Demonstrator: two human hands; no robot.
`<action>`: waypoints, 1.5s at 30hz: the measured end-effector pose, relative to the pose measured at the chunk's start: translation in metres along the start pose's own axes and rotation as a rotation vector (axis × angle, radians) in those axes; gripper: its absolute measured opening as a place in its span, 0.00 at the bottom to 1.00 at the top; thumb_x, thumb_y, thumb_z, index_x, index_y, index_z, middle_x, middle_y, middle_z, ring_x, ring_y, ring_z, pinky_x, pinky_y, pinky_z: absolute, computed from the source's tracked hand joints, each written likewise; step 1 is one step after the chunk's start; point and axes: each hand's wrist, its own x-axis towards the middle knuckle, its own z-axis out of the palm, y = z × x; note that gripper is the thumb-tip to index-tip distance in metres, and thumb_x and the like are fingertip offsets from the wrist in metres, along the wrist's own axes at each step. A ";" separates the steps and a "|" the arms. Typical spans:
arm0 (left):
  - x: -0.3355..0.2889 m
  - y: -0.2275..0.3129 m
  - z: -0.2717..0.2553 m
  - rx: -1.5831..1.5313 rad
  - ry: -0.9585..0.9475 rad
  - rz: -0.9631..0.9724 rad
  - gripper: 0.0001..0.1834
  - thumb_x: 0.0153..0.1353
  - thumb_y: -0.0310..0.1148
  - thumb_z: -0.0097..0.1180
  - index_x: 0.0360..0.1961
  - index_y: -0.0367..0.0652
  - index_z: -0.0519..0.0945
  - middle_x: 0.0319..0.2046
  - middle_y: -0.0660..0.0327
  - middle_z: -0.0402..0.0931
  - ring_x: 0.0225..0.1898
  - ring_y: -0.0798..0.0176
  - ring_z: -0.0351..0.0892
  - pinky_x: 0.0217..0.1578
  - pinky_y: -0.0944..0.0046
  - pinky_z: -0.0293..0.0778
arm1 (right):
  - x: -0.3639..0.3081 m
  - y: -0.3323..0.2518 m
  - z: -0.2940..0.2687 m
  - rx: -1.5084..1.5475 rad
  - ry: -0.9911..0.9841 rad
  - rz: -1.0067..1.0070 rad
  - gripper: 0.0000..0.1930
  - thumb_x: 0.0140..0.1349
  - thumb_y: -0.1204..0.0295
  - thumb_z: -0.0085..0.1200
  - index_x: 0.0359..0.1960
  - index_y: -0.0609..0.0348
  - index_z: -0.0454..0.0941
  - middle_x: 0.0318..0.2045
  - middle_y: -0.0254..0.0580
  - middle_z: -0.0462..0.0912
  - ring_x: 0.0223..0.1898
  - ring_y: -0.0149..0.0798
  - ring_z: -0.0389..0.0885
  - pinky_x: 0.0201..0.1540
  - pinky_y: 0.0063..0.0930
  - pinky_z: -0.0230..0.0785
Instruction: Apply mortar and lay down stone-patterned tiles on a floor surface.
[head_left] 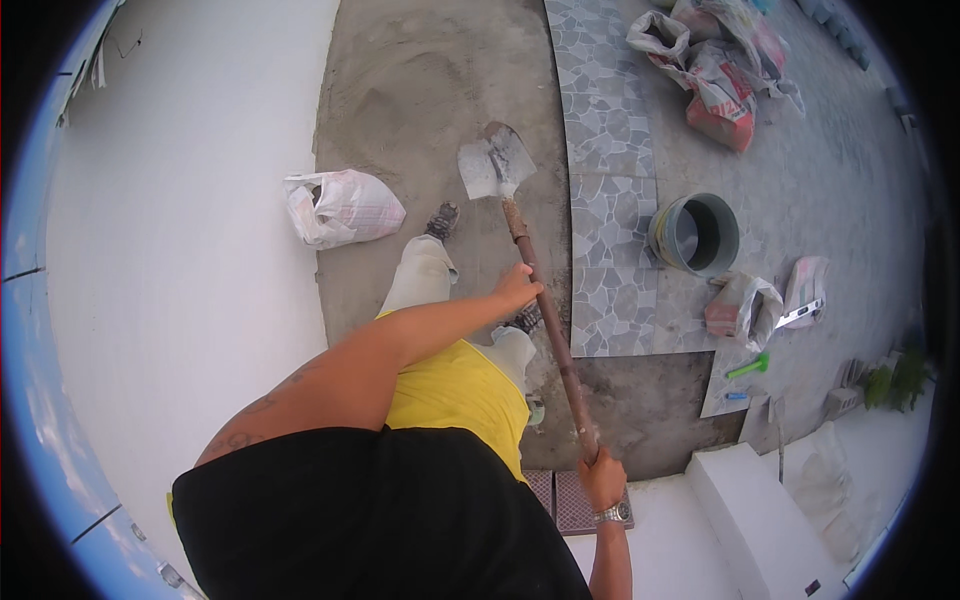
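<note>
A long-handled shovel [565,365] slants across the view, its worn metal blade [512,160] at the far end. Whether the blade touches the grey ground or hovers just over it, I cannot tell. My left hand [518,288] is wrapped round the brown shaft partway down. At the near end of the handle, my right hand [602,480], with a metal watch at the wrist, is closed round it. Beyond the blade and to its left spreads a low bed of grey sandy material [400,105]. A white sack [345,208] stands left of the blade, against the white wall.
Stone-patterned tiles [610,220] run along the right of the bare strip. Farther right are a grey bucket [695,235], several bags [720,95] at the back, an opened sack [745,310] and a green-handled tool [748,367]. A white wall [180,200] rises on the left.
</note>
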 end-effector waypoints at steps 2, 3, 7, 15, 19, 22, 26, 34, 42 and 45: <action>0.034 -0.003 -0.022 -0.711 -0.096 -0.957 0.16 0.56 0.35 0.62 0.43 0.41 0.76 0.48 0.49 0.72 0.48 0.53 0.76 0.44 0.45 0.75 | -0.004 -0.020 -0.009 0.012 -0.078 0.047 0.17 0.52 0.60 0.62 0.33 0.62 0.76 0.25 0.59 0.82 0.30 0.63 0.82 0.34 0.56 0.74; 0.050 -0.007 -0.025 -0.711 -0.104 -0.970 0.16 0.56 0.35 0.62 0.43 0.41 0.76 0.48 0.49 0.72 0.48 0.53 0.76 0.44 0.45 0.75 | -0.003 -0.034 -0.021 0.009 -0.089 0.056 0.17 0.52 0.60 0.62 0.33 0.62 0.76 0.25 0.59 0.82 0.30 0.63 0.82 0.34 0.56 0.74; 0.109 -0.105 -0.027 -1.188 0.363 -1.026 0.10 0.56 0.33 0.61 0.32 0.39 0.74 0.26 0.60 0.72 0.22 0.64 0.73 0.25 0.57 0.77 | 0.040 -0.113 -0.026 0.011 -0.190 0.057 0.18 0.51 0.58 0.63 0.30 0.61 0.75 0.22 0.58 0.82 0.27 0.61 0.83 0.31 0.54 0.75; 0.157 -0.141 -0.064 -1.473 0.192 -1.112 0.06 0.49 0.28 0.57 0.23 0.44 0.72 0.17 0.64 0.66 0.16 0.65 0.66 0.20 0.60 0.71 | 0.084 -0.190 -0.045 -0.122 -0.392 0.292 0.23 0.55 0.53 0.56 0.40 0.63 0.82 0.24 0.61 0.82 0.30 0.59 0.84 0.31 0.49 0.78; 0.210 -0.199 -0.138 -1.559 0.237 -1.120 0.08 0.49 0.27 0.57 0.22 0.45 0.69 0.18 0.65 0.66 0.17 0.65 0.65 0.20 0.59 0.69 | 0.164 -0.276 -0.043 -0.227 -0.313 0.245 0.18 0.55 0.59 0.58 0.37 0.64 0.82 0.20 0.51 0.82 0.23 0.51 0.82 0.25 0.43 0.74; 0.299 -0.317 -0.232 -1.472 0.255 -0.959 0.08 0.50 0.25 0.57 0.21 0.45 0.69 0.17 0.65 0.65 0.17 0.65 0.65 0.20 0.60 0.69 | 0.268 -0.366 -0.002 -0.121 -0.366 0.165 0.19 0.50 0.59 0.60 0.38 0.61 0.80 0.26 0.60 0.84 0.32 0.63 0.84 0.39 0.54 0.78; 0.421 -0.447 -0.398 -1.183 0.462 -0.846 0.07 0.53 0.26 0.58 0.26 0.43 0.71 0.19 0.65 0.66 0.20 0.66 0.68 0.23 0.61 0.72 | 0.426 -0.515 0.069 0.010 -0.352 -0.021 0.18 0.53 0.59 0.59 0.40 0.59 0.81 0.31 0.61 0.84 0.36 0.62 0.84 0.42 0.51 0.77; 0.436 -0.481 -0.357 -1.109 0.469 -0.935 0.08 0.56 0.28 0.58 0.33 0.41 0.71 0.25 0.63 0.67 0.26 0.64 0.69 0.28 0.60 0.74 | 0.469 -0.491 0.138 0.060 -0.216 0.089 0.14 0.53 0.62 0.58 0.38 0.55 0.83 0.32 0.56 0.85 0.35 0.58 0.85 0.41 0.49 0.78; 0.411 -0.471 -0.310 -1.126 0.426 -1.022 0.07 0.56 0.28 0.56 0.27 0.44 0.69 0.25 0.61 0.66 0.27 0.63 0.68 0.32 0.58 0.73 | 0.461 -0.426 0.176 0.057 -0.242 0.112 0.13 0.51 0.64 0.59 0.38 0.51 0.84 0.31 0.51 0.86 0.35 0.54 0.85 0.40 0.47 0.79; 0.391 -0.453 -0.275 -1.095 0.364 -1.003 0.08 0.56 0.28 0.55 0.25 0.45 0.68 0.22 0.63 0.64 0.25 0.63 0.67 0.33 0.59 0.74 | 0.438 -0.388 0.182 0.064 -0.252 0.124 0.13 0.52 0.63 0.58 0.39 0.50 0.83 0.30 0.50 0.86 0.35 0.53 0.86 0.39 0.46 0.79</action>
